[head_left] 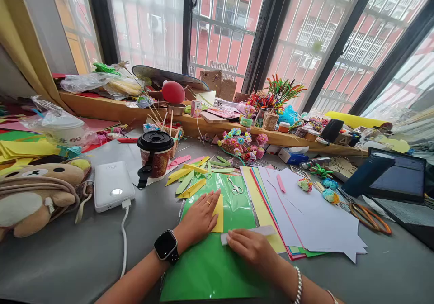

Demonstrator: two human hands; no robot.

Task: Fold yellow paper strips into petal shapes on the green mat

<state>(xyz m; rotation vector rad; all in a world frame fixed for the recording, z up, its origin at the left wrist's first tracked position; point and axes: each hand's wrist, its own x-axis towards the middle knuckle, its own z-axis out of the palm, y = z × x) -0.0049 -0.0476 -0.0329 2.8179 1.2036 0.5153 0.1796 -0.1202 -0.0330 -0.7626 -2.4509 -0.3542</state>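
My left hand [200,216] lies flat, fingers stretched out, over a yellow paper piece [219,218] on a green sheet [200,268] with a glossy cover. Just to the right, my right hand [249,247] grips a pale grey flat strip [262,231] near its left end; I cannot tell whether it is a ruler or stiff paper. The strip lies across the green sheet and reaches over light yellow paper [259,204]. Small scissors [234,187] rest beyond my hands, on the upper part of the green sheet. Folded yellow and green paper strips [191,177] are scattered at its far left.
A stack of coloured and white paper [315,222] lies on the right, near a tablet [400,177]. On the left are a lidded cup [155,154], a white power bank [113,186] with its cable, and a plush bear [37,200]. Craft flowers [237,143] stand behind.
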